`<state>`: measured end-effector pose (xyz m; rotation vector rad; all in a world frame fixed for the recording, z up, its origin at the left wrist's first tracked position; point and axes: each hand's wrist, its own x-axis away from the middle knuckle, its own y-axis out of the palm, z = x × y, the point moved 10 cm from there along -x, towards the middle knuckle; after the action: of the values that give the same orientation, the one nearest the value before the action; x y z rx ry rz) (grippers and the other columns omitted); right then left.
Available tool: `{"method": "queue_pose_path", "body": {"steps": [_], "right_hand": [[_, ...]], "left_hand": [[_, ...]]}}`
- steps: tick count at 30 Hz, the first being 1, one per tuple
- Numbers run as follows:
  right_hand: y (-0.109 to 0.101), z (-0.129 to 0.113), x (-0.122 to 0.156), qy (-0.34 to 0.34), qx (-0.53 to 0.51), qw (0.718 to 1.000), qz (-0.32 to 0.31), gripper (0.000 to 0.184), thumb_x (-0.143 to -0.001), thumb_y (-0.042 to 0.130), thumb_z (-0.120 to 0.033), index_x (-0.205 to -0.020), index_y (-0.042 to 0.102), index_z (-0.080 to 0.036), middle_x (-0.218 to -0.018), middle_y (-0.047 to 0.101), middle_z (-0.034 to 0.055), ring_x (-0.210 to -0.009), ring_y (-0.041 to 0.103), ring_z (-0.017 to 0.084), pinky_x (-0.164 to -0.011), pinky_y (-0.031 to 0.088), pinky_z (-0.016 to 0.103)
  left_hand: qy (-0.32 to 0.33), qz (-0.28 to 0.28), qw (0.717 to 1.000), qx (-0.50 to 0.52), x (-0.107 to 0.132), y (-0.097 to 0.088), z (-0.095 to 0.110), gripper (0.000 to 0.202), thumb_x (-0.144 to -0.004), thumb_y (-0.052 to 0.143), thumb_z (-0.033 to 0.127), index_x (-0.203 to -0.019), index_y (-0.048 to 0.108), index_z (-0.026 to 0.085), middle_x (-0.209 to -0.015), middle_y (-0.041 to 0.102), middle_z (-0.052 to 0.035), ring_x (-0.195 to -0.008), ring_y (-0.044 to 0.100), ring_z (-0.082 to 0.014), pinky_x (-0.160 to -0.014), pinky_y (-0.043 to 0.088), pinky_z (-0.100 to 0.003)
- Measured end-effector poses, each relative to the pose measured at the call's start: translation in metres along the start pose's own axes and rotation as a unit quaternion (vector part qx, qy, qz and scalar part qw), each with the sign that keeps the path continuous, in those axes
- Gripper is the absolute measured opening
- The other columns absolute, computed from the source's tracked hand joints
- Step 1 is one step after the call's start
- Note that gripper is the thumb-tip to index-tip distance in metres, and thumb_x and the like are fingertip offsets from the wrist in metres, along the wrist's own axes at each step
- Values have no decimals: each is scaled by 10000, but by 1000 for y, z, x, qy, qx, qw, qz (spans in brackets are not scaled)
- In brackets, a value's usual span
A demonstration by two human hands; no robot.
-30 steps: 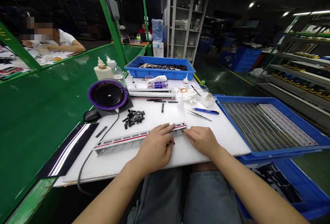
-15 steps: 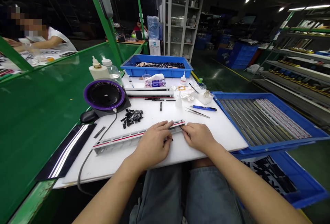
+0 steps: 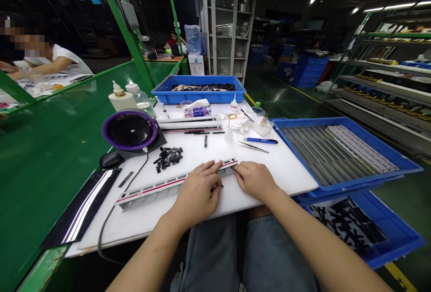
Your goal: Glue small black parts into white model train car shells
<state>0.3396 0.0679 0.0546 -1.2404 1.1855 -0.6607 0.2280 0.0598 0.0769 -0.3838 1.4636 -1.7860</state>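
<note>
A long white model train car shell with a red stripe and window openings lies slanted across the near part of the white table. My left hand is wrapped over its right half, fingers on top. A small dark piece shows at the thumb and curled fingers of that hand. My right hand is closed at the shell's right end, its fingertips against the end and partly hidden. Beyond the shell lies a pile of small black pieces.
Tweezers and a blue pen lie beyond my right hand. A round purple-rimmed device stands left, its cable running over the table edge. Blue trays with strips stand right; a blue bin stands at the back.
The camera view has shifted slightly, so the scene sits a little differently. Both hands keep their places on the train car shell, with only slight finger movement.
</note>
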Motion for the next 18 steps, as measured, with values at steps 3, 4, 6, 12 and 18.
{"method": "queue_pose_path", "body": {"steps": [3, 4, 6, 12, 18], "right_hand": [[-13, -3, 20, -8, -58, 995, 80, 244, -913, 493, -194, -1104, 643, -168, -865, 638, 64, -830, 574, 200, -741, 438, 314], [-19, -5, 30, -7, -86, 990, 114, 248, -905, 495, -180, -1099, 646, -155, -855, 624, 71, -826, 562, 205, -754, 445, 331], [-30, -10, 53, 6, -153, 973, 174, 230, -895, 490, -154, -1052, 658, -149, -832, 597, 77, -815, 544, 209, -752, 455, 356], [-18, -40, 97, 153, -570, 796, 134, 269, -917, 549, -265, -1180, 585, -218, -1034, 632, 90, -906, 616, 201, -817, 517, 371], [-3, -109, 93, 161, -841, 516, 8, 435, -786, 725, -489, -1035, 576, -165, -849, 663, 66, -709, 653, 167, -670, 538, 308]], "left_hand": [[15, 12, 1000, -7, 5, 3, 2, 138, -809, 498, 163, -824, 630, 201, -1458, 479, -65, -1367, 393, -291, -1124, 356, -502], [22, 18, 1000, -8, 7, 3, 3, 142, -812, 497, 156, -830, 630, 199, -1466, 469, -68, -1374, 379, -294, -1128, 344, -513], [42, 37, 998, -6, 12, 0, 9, 155, -818, 493, 135, -844, 634, 194, -1474, 456, -78, -1388, 346, -308, -1135, 310, -545], [26, 177, 962, 204, 43, -41, 38, 178, -883, 527, 155, -963, 653, 251, -1026, 655, -57, -1004, 593, -212, -862, 516, -380], [-242, 214, 808, 493, 90, -21, 21, 205, -859, 599, 407, -994, 652, 262, -829, 600, -16, -631, 576, -136, -500, 490, -223]]}}
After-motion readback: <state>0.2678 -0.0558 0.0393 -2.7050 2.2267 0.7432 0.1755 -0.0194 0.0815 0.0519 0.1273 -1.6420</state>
